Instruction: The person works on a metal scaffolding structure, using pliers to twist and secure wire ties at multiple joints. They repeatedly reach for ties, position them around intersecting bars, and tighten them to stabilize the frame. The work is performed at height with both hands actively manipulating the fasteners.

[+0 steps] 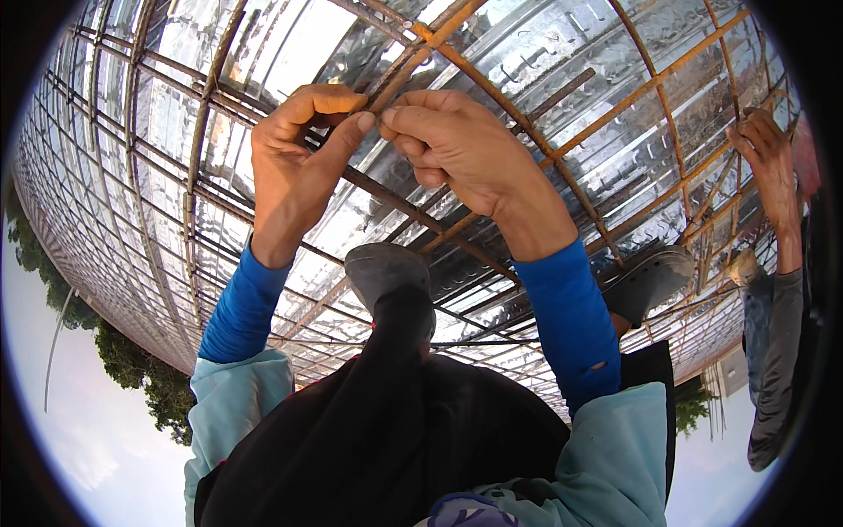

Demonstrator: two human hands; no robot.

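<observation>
Both my hands meet fingertip to fingertip over a grid of rusty steel reinforcing bars. My left hand is closed in a pinch, thumb and index finger coming together beside a bar. Close against it, my right hand also pinches, its other fingers curled under. Whatever lies between the fingertips is too small and hidden to make out. Below the hands, a brown bar runs slanting down to the right. Blue sleeves cover both my forearms.
Shiny corrugated metal sheeting lies under the bars. My dark shoes, one ahead and one at right, stand on the grid. At the far right, another person's hand is by the bars. Trees show beyond the edge.
</observation>
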